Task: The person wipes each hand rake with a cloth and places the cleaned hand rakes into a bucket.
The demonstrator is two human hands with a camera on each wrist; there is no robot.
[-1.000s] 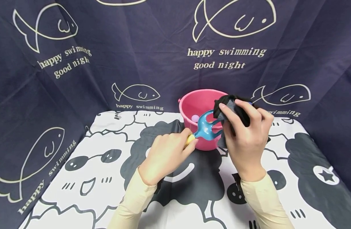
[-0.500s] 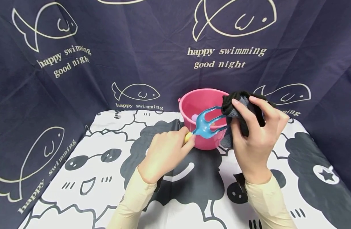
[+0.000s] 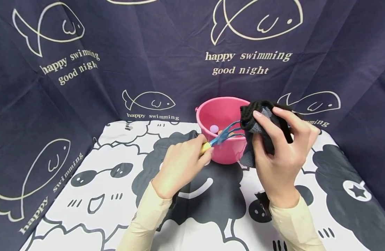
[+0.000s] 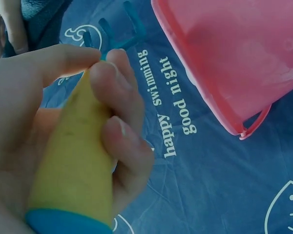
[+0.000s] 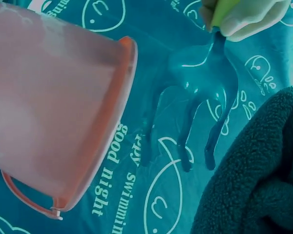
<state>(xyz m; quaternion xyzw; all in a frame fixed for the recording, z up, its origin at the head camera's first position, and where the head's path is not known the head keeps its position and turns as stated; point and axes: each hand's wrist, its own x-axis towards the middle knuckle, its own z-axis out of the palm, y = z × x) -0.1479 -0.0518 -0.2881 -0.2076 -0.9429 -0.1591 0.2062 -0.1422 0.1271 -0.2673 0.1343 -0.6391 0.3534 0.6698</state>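
My left hand (image 3: 181, 165) grips the yellow handle (image 4: 73, 156) of a toy rake with a blue head (image 3: 223, 136). The rake's three tines (image 5: 186, 141) point right, over the near rim of a pink bucket (image 3: 225, 155), and its head stands nearly edge-on in the head view. My right hand (image 3: 281, 150) holds a bunched black and grey fuzzy cloth (image 3: 258, 118) between thumb and fingers, right at the tine tips in that view. Part of the cloth hangs below the hand, overlapping the bucket's right side.
Inside the bucket lie a pale purple ball (image 3: 214, 129) and an orange-tan thing, partly hidden by the rake. The table wears a sheep-print cloth (image 3: 95, 195). Close behind the bucket rises a dark blue fish-print curtain (image 3: 180, 69).
The right hand has moved right with the cloth, uncovering more of the tines. The left hand has turned the rake from showing its broad face to nearly edge-on. The bucket stays put.
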